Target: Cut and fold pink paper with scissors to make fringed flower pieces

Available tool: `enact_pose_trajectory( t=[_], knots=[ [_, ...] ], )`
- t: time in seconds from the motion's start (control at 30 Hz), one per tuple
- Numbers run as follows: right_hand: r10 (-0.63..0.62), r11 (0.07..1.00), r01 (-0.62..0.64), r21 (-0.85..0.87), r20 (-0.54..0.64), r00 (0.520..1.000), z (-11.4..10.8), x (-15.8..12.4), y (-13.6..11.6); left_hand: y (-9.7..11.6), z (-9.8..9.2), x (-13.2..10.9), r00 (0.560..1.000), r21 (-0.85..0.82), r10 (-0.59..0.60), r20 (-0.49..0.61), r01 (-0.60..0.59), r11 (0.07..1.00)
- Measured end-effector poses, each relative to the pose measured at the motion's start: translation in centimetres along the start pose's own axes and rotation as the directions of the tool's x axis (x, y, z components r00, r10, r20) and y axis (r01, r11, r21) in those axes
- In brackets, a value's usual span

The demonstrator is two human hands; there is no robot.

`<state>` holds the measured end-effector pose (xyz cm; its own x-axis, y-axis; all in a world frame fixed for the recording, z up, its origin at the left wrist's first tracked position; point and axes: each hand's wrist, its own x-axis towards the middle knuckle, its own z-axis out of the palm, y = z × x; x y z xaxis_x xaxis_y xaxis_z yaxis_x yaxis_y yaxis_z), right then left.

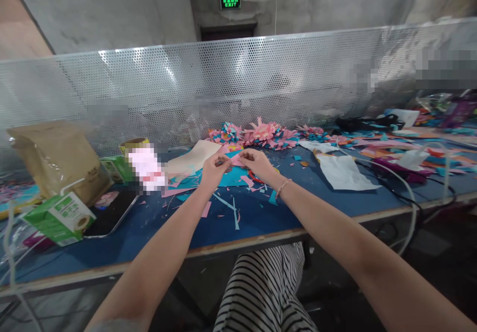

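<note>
Between my two hands is a small piece of pink paper (pixel 236 160), held up over the table. My left hand (pixel 216 168) pinches its left side with thumb and fingers. On the other side, my right hand (pixel 257 164) grips it the same way; a bracelet circles that wrist. Beneath the hands lies a sheet of blue paper (pixel 238 178), surrounded by pink and blue scraps. Thin light-blue strips (pixel 234 211) are nearer the table's front edge. Behind my hands sits a heap of pink and blue fringed paper flowers (pixel 263 134).
On the left stand a brown paper bag (pixel 61 158), a green-white carton (pixel 61 217), a dark tablet-like slab (pixel 114 215) and a blurred phone screen (pixel 147 167). White sheets (pixel 345 171), a purple glue gun (pixel 404 169) and cables lie right. A perforated metal screen (pixel 179 83) closes the back.
</note>
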<state>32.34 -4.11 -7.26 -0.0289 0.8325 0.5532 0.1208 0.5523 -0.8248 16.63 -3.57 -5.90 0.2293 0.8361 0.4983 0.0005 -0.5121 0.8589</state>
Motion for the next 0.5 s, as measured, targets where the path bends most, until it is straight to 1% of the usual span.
enact_pose_trajectory(
  t=[0.2, 0.43, 0.5],
  knots=[
    [-0.018, 0.999, 0.018, -0.029, -0.003, 1.0, 0.01, -0.06, -0.24, -0.01, 0.04, 0.03, 1.0, -0.021, -0.018, -0.01, 0.018, 1.0],
    [-0.019, 0.999, 0.019, -0.033, -0.005, 1.0, -0.01, -0.04, -0.19, -0.09, 0.08, 0.16, 0.998, -0.063, -0.06, -0.01, 0.059, 0.996],
    [-0.014, 1.0, 0.014, -0.011, -0.01, 1.0, 0.01, 0.03, -0.05, -0.19, 0.07, 0.21, 0.998, -0.074, -0.063, -0.021, 0.061, 0.995]
  ],
)
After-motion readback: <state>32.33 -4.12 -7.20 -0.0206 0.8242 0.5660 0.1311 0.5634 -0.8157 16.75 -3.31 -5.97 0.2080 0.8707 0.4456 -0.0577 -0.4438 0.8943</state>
